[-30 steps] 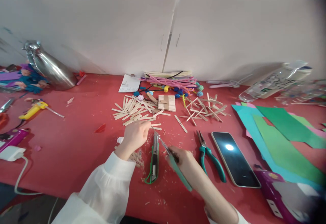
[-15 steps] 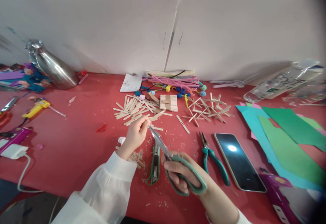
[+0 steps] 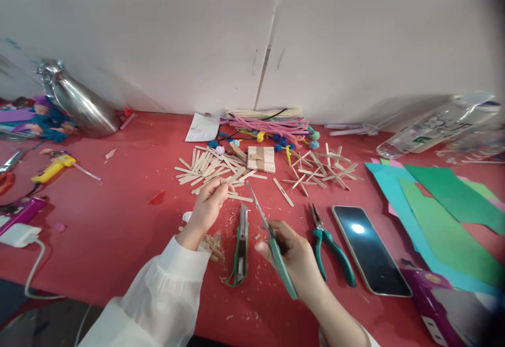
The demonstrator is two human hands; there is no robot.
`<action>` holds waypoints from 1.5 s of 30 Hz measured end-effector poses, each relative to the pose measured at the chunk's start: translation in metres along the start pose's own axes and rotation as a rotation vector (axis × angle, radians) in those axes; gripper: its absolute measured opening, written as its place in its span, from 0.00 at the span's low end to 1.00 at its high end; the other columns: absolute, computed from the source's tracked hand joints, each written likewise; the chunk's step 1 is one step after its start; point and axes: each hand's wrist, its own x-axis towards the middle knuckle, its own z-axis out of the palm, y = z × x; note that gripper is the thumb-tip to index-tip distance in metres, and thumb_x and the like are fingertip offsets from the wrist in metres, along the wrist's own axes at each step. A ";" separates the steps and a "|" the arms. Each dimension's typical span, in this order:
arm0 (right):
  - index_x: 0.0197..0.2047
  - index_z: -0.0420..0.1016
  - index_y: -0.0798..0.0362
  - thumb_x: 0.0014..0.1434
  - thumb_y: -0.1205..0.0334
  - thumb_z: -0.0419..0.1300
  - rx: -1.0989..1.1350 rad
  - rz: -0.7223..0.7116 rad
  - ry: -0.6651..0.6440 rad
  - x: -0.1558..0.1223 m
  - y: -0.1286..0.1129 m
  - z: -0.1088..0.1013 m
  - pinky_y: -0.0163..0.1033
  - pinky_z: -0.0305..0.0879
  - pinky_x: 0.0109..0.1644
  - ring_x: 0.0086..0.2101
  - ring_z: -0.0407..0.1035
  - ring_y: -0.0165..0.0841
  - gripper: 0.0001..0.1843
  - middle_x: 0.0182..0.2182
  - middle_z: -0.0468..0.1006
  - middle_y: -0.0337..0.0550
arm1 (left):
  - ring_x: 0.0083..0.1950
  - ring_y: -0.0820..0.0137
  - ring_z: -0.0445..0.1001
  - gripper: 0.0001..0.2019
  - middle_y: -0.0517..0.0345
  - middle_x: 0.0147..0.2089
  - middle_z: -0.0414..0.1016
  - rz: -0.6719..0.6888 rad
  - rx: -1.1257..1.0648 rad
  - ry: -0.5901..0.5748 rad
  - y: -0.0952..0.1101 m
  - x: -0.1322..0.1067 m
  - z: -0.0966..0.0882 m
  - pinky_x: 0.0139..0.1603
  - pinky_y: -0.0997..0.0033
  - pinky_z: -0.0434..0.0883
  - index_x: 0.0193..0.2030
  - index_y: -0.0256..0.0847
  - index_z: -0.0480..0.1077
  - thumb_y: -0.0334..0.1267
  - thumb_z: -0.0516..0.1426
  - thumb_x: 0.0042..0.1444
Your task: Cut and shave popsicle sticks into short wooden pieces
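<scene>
Left hand (image 3: 211,199) pinches a stick (image 3: 237,174) at its two o'clock; fingers hide the near end. Right hand (image 3: 294,263) grips scissors (image 3: 281,263), aimed at eleven, edge-on; blade gap unreadable. Cutter (image 3: 242,247) at its nine, on red table (image 3: 134,247) with shavings (image 3: 215,246). White partition (image 3: 158,36) at twelve, seamed. Four-o'clock edge blurs dark.

Whitish panels (image 3: 169,20) are standing as a wall behind the red tabletop (image 3: 118,236), spreading at 11 and 1 o'clock, with a narrow seam (image 3: 268,57) running between them at 12. Short dark scratches (image 3: 254,62) are flanking the seam, while faint smudges (image 3: 13,44) are marking the wall at 10 o'clock. At 8 o'clock, beyond the tabletop's edge, a dim area (image 3: 43,320) is showing, too dark to make out clearly
</scene>
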 end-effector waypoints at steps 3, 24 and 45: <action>0.37 0.67 0.54 0.50 0.46 0.60 -0.111 -0.026 -0.007 0.002 0.002 0.002 0.30 0.50 0.21 0.18 0.51 0.25 0.20 0.16 0.56 0.28 | 0.19 0.79 0.46 0.12 0.69 0.19 0.48 0.062 0.069 0.013 0.001 -0.002 -0.001 0.19 0.77 0.46 0.29 0.38 0.65 0.45 0.51 0.55; 0.52 0.58 0.52 0.48 0.57 0.58 -0.050 0.079 0.214 0.021 0.022 -0.003 0.33 0.60 0.24 0.20 0.64 0.31 0.28 0.21 0.71 0.34 | 0.39 0.71 0.65 0.11 0.59 0.34 0.62 0.048 0.401 -0.652 0.009 -0.022 0.029 0.46 0.72 0.61 0.29 0.39 0.68 0.38 0.50 0.59; 0.65 0.40 0.52 0.49 0.70 0.51 -0.234 -0.122 0.191 0.026 0.023 0.008 0.43 0.69 0.34 0.35 0.72 0.39 0.42 0.42 0.75 0.52 | 0.42 0.66 0.66 0.10 0.57 0.34 0.69 -0.008 0.428 -0.418 -0.003 -0.026 0.042 0.47 0.68 0.62 0.30 0.41 0.73 0.37 0.52 0.56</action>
